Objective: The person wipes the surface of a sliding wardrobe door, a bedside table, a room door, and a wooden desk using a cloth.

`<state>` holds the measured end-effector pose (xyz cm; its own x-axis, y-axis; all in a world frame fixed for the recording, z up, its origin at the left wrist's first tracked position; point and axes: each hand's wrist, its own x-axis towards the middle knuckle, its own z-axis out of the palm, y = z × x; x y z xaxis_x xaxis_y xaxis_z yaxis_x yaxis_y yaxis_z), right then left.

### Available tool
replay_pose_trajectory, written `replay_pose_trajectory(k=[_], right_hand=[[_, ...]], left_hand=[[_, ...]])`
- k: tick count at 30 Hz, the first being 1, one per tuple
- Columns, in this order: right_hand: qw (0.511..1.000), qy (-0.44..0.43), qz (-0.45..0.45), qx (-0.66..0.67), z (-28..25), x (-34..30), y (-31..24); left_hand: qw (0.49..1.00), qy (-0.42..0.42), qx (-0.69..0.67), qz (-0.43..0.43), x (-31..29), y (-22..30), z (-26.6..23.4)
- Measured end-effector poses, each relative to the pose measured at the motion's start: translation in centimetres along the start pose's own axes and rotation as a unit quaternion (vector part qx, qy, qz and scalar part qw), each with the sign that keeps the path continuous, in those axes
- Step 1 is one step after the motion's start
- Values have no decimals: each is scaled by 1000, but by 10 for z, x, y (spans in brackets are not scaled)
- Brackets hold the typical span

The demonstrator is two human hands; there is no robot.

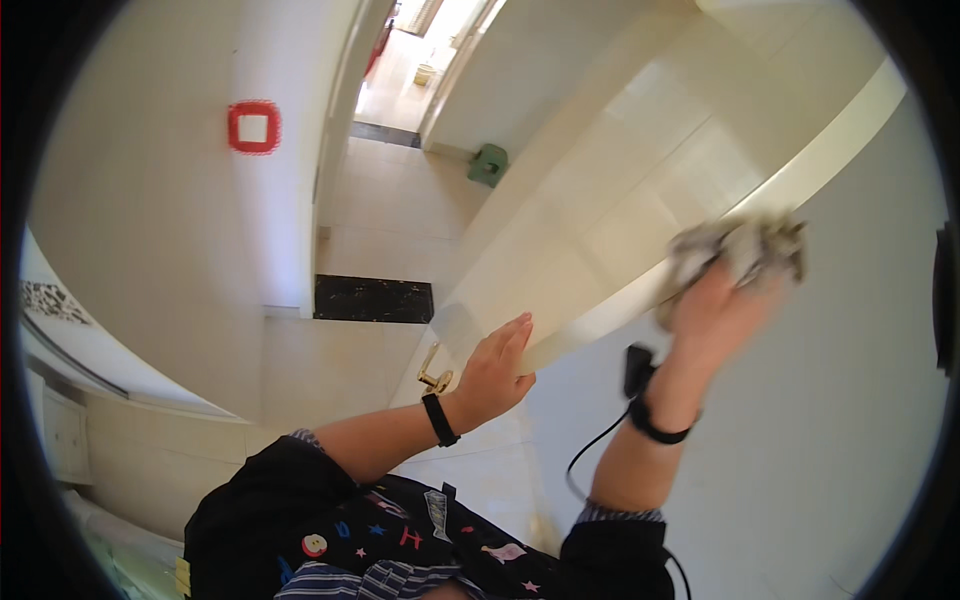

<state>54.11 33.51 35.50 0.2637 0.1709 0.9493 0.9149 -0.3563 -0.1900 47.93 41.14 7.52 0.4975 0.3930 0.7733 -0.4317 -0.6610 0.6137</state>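
A crumpled grey-and-white cloth (738,250) is bunched in my right hand (725,310), pressed along the pale edge of the cream door (590,215). Both hand and cloth are smeared by motion, and the cloth covers most of the fingertips. My left hand (493,372) grips the same door's edge nearer to me, its fingers on the far face and the thumb on the near side. A gold lever handle (433,372) sticks out of the door just left of this hand. Dark bands circle both wrists; a small black device (638,370) with a cable sits by the right one.
Left of the doorway, a light switch with a red frame (254,128) is on the white wall. A black marble threshold (373,299) crosses the tiled floor. Beyond it stands a green stool (488,165). A grey wall (800,430) fills the right side.
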Motion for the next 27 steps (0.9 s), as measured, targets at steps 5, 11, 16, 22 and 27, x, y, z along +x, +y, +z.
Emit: replay_pose_trajectory(k=[5,11,16,22,27], right_hand=[[980,-164,115,-2,-19,-168,76],[934,-238,264,22,-86,-208,105],[998,-22,15,-60,-133,-71,148],[993,33,88,-76,-133,11,146],[895,-374,234,-68,-155,-169,211]], left_hand=[[999,-14,28,39,-19,-7,51],[990,49,66,110,-26,18,123],[992,20,102,74,-37,41,188],[989,34,135,42,-37,45,224],[995,50,78,-40,-47,8,251]])
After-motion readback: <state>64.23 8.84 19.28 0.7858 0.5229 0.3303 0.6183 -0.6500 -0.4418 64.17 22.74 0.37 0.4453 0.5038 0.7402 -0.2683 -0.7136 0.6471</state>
